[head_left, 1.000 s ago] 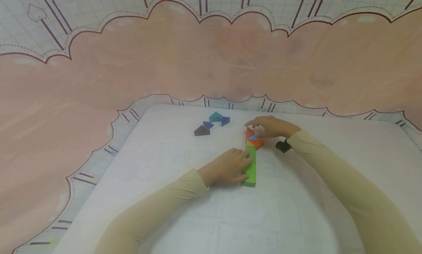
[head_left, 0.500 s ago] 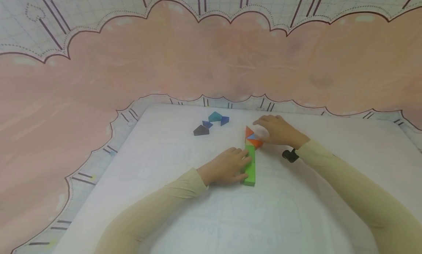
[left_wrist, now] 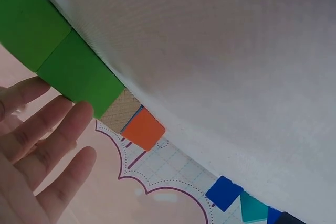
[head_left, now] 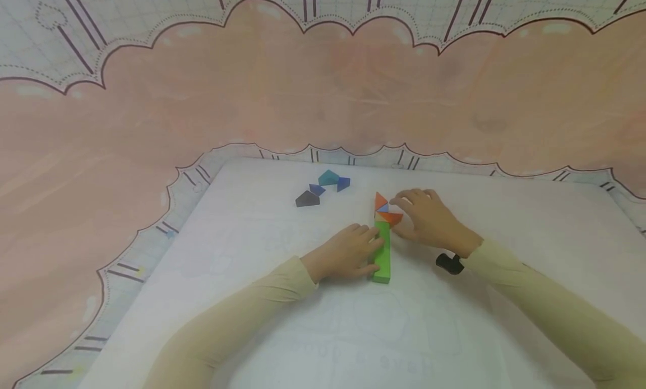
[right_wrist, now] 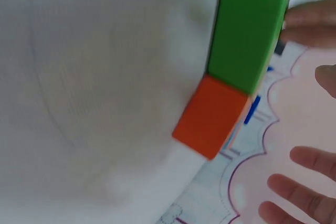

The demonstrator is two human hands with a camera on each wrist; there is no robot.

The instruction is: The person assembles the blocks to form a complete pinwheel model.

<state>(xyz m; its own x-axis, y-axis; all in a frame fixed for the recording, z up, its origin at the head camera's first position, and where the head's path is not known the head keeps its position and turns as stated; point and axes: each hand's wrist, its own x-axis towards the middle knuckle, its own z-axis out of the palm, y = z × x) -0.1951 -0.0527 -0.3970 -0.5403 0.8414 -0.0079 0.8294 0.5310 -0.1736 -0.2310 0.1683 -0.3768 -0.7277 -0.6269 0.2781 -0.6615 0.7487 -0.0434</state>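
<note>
While the left hand (head_left: 348,253) steadies the green blocks (head_left: 382,260), the right hand (head_left: 429,221) hovers beside the orange pieces (head_left: 392,217).
Step in hand, as judged: aligning the row, which stands mid-table, its green end toward the near edge of the table (head_left: 242,237), its orange end toward the far edge. Left fingers lie loosely spread against the green side; right fingers and thumb stand apart, pinching nothing visible. Next move probably calls for light fingertip adjustment around the light-blue piece (head_left: 383,208), without disturbing the green blocks. Loose teal piece (head_left: 328,177) and dark piece (head_left: 308,199) lie near the far edge. Near edge is cut off; right fingertip contact cannot be confirmed.
</note>
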